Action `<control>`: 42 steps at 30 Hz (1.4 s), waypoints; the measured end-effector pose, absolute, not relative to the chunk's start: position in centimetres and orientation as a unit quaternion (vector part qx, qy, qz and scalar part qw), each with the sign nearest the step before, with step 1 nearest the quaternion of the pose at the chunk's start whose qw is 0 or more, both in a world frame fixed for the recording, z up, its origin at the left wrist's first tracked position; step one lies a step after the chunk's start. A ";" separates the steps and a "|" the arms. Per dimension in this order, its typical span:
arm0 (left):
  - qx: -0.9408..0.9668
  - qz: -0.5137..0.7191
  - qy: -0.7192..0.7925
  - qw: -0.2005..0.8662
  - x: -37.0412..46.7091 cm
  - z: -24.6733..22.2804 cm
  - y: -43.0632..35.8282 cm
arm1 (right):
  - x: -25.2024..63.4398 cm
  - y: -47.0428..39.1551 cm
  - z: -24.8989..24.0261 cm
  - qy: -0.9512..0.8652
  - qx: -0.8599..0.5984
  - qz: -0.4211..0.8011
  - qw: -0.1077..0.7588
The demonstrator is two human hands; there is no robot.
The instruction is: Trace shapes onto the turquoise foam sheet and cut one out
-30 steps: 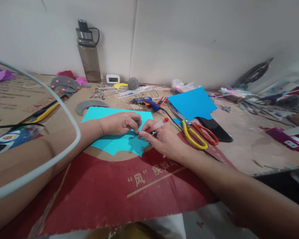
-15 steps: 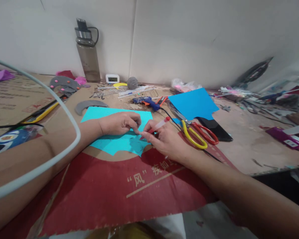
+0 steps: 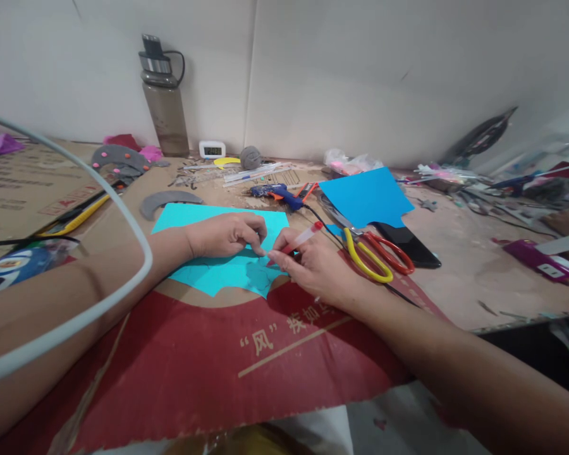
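Observation:
A sheet of turquoise paper lies on the cardboard, its near edge cut in scallops and dark lines drawn close to that edge. My left hand rests on this sheet with fingers bent, holding it down; whether a small piece lies under the fingertips is hidden. Pinched in my right hand is a red-capped pen, tilted, its lower end at the paper beside my left fingertips. Scissors with one yellow and one red handle lie right of my right hand.
Behind the sheet lie a blue glue gun and a grey crescent. Blue paper and a black phone are to the right. A bottle stands by the wall. A white cable loops across the left foreground.
Both hands and the pen stay in almost the same place on the paper. The whole view has shifted very slightly.

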State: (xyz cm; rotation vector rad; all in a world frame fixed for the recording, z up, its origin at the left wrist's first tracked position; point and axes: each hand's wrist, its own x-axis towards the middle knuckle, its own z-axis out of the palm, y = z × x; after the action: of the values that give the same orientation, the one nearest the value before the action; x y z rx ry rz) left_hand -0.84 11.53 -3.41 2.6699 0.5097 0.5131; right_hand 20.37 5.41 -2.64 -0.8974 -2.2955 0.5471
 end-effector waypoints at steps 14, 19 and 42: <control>0.949 0.184 0.178 0.181 -0.9 -3.4 11.6 | 20.8 5.5 -2.6 -0.862 -0.355 0.211 0.294; 0.950 0.182 0.178 0.180 -0.8 -3.4 11.7 | 20.9 5.5 -2.7 -0.850 -0.368 0.247 0.285; 0.946 0.198 0.175 0.190 -0.9 -3.5 11.7 | 21.1 5.7 -2.6 -0.827 -0.402 0.263 0.292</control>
State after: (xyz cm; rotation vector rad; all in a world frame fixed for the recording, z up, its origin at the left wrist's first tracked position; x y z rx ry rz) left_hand -0.88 11.74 -3.51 2.6583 0.4921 0.5570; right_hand 21.10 5.67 -2.57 -1.0706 -2.2054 0.7013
